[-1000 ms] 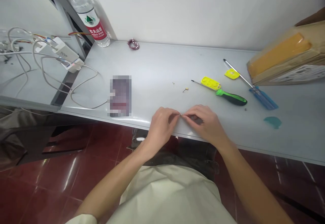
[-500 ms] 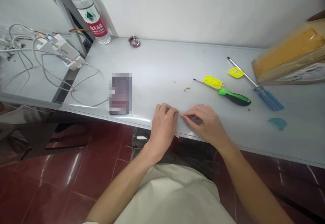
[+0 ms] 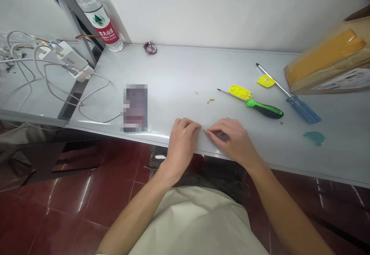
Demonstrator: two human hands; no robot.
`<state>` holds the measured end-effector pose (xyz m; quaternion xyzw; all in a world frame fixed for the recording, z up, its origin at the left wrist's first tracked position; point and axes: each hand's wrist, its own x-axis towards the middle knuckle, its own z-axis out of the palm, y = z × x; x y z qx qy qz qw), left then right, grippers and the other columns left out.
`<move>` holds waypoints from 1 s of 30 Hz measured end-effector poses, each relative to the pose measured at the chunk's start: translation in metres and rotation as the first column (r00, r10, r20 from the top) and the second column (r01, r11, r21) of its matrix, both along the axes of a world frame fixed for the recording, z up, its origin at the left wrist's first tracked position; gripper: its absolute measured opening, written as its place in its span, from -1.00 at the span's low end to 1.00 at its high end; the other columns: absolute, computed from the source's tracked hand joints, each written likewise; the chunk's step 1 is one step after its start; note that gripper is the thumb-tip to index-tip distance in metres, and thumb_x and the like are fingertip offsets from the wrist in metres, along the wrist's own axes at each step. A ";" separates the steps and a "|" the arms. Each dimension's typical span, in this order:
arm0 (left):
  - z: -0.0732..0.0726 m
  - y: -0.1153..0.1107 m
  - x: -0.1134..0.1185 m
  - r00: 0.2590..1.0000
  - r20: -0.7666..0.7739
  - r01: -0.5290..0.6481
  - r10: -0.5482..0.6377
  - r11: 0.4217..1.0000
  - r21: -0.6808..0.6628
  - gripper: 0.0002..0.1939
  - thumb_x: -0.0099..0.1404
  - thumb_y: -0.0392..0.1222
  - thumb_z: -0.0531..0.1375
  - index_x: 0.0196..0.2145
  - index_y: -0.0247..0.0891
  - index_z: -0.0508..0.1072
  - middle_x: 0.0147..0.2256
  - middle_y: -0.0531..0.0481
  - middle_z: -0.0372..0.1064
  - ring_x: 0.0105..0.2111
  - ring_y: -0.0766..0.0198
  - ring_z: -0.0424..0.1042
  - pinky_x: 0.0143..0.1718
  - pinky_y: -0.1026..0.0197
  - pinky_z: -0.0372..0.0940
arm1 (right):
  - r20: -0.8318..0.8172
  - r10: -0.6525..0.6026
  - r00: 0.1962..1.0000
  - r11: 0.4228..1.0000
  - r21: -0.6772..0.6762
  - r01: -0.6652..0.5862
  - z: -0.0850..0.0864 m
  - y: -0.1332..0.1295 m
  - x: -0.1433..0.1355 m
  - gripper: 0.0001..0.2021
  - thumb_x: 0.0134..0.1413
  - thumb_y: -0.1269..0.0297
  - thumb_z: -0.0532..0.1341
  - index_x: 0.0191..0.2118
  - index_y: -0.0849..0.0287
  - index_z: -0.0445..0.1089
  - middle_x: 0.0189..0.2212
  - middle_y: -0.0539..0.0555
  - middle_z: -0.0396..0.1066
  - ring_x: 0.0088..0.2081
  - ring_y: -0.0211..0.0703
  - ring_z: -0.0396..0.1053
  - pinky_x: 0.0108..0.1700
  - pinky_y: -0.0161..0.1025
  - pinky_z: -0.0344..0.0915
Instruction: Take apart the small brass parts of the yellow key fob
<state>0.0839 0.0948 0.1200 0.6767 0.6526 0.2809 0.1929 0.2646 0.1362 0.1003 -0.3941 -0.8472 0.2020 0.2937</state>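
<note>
Here's the gold bit (image 3: 205, 130), pinched in my right hand (image 3: 235, 141)!
It pokes from thumb and finger toward my left hand (image 3: 182, 137), whose bunched fingers are just beside it, not touching; whether they grip anything, I can't tell. Too small to read its long axis.

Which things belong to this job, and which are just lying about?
Likely the job:
tiny golden piece in the right hand
small golden thin-stemmed part
black-and-green screwdriver

Probably lying about:
clear plastic bottle
purplish beaded bracelet
brown cardboard box
</note>
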 end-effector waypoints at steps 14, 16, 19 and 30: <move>0.001 0.016 -0.030 0.991 -0.020 0.131 -0.131 0.991 -0.008 -0.77 0.44 -0.34 0.09 -0.14 -0.20 0.54 -0.21 0.00 0.55 -0.18 0.18 0.46 -0.17 0.15 0.37 | -0.001 -0.010 1.000 1.000 -0.007 0.010 0.000 0.000 0.001 -0.92 0.24 0.32 0.24 -0.31 0.13 0.39 -0.37 -0.03 0.45 -0.31 -0.26 0.34 -0.17 -0.18 0.16; -0.001 0.019 -0.033 0.977 -0.132 0.172 -0.170 0.985 0.001 -0.77 0.43 -0.38 0.07 -0.14 -0.21 0.50 -0.22 -0.03 0.51 -0.17 0.16 0.39 -0.20 0.14 0.34 | -0.002 -0.013 1.000 1.000 -0.016 0.013 0.001 0.000 0.001 -0.90 0.25 0.31 0.23 -0.32 0.14 0.38 -0.37 -0.02 0.45 -0.31 -0.26 0.34 -0.17 -0.18 0.16; -0.002 0.022 -0.037 0.956 -0.199 0.219 -0.214 0.976 0.002 -0.76 0.41 -0.44 0.05 -0.14 -0.21 0.46 -0.19 -0.04 0.45 -0.15 0.16 0.33 -0.16 0.14 0.33 | 0.000 -0.015 1.000 1.000 -0.024 0.015 0.001 0.000 0.000 -0.89 0.25 0.30 0.23 -0.33 0.14 0.38 -0.38 -0.02 0.45 -0.32 -0.25 0.33 -0.17 -0.18 0.16; 0.016 0.030 -0.040 0.846 -0.455 0.262 -0.277 0.960 -0.096 -0.75 0.39 -0.47 0.03 -0.21 -0.28 0.47 -0.24 -0.13 0.40 -0.15 0.06 0.28 -0.19 0.11 0.28 | -0.005 -0.011 1.000 0.999 -0.042 0.011 0.002 0.001 0.001 -0.88 0.27 0.28 0.21 -0.33 0.13 0.40 -0.36 0.00 0.46 -0.31 -0.24 0.35 -0.17 -0.16 0.17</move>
